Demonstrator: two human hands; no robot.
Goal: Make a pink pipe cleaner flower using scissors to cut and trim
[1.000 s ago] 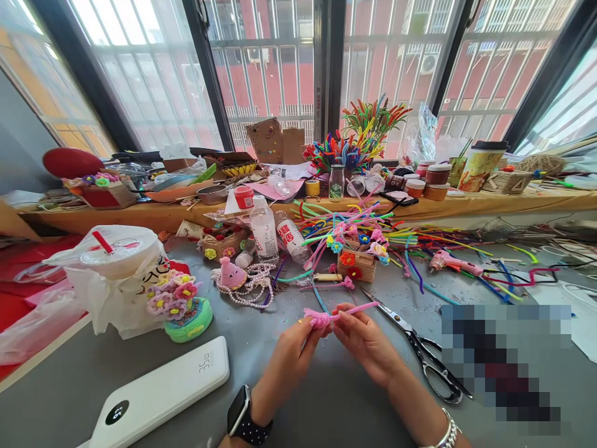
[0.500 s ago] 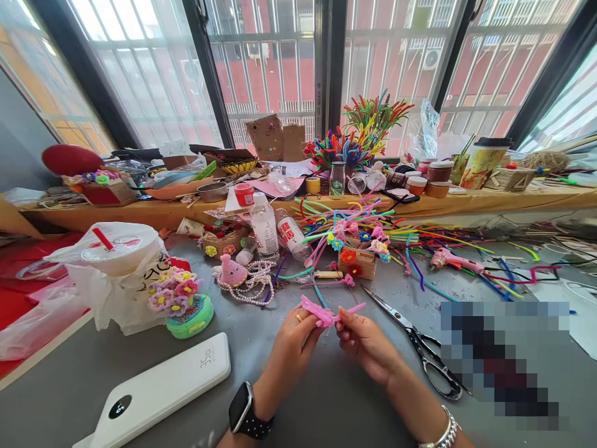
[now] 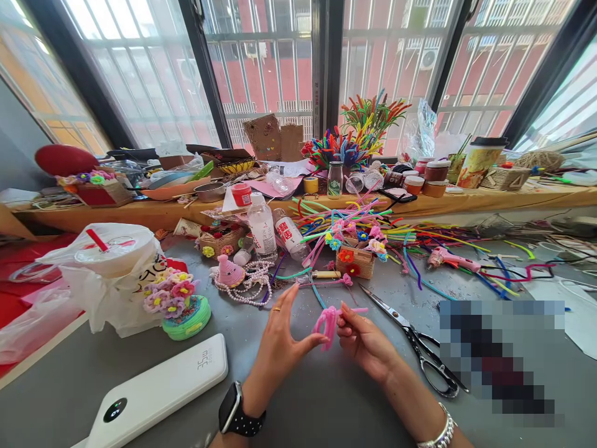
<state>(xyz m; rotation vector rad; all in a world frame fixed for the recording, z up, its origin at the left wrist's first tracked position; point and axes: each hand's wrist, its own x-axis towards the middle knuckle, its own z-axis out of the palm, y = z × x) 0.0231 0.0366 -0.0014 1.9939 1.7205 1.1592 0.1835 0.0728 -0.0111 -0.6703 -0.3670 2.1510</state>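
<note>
1. Right hand (image 3: pixel 366 342) pinches the pink loops (image 3: pixel 330 326) by the stem, centre near!
2. Left hand (image 3: pixel 280 339) is spread apart, thumb right at the loops!
3. Scissors (image 3: pixel 405 322) lie right.
4. Power bank (image 3: pixel 163 386) near left, flowerpot (image 3: pixel 187 318) farther!

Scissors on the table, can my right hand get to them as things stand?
Probably yes: the scissors lie close beside your right hand, with nothing seen between them. But that hand pinches the pink stems, so it would likely have to let go first.
</note>
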